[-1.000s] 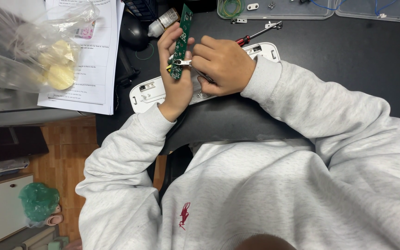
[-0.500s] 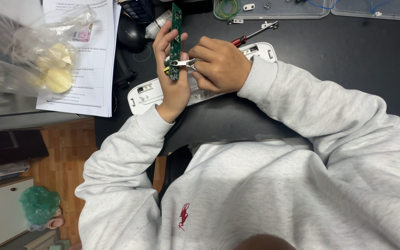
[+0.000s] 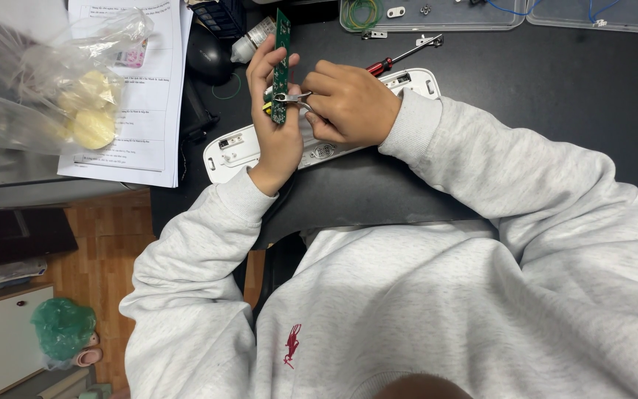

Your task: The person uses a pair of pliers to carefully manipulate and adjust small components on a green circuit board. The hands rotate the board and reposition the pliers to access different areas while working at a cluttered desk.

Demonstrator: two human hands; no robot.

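Desk [image 3: 555, 111] first: black, with a clear plastic bag [image 3: 38, 81] of pale yellow lumps past its left edge, beside a printed sheet of paper [image 3: 142, 89] that hangs over the near left corner. Long white plastic casing [image 3: 238, 151] lying slantwise across the middle, partly hidden under both hands. No shift in any of these over the last second.

Left hand [image 3: 275, 140] raised above the casing, fingers and thumb pinching a narrow green circuit board [image 3: 282, 44] along its long edges. Right hand [image 3: 352, 103] just beside it, touching it at the knuckles, fingers curled tight round a small metal tool [image 3: 293, 97] whose tip meets the lower half of the board.

Change, such as there is: board tilted toward the right a second ago, now held close to straight up and down, upper end pointing at the far edge of the desk. Both hands kept almost in place, the left grip unchanged, the tool tip pressed to the same spot throughout. Reads as a small turn of the left wrist to square the board to the tool, with the same point on the board under work rather than a new one. Cannot tell what the tip clamps, if anything.

Red-handled screwdriver [image 3: 400, 58] lying untouched beyond the right hand, toward the far edge.
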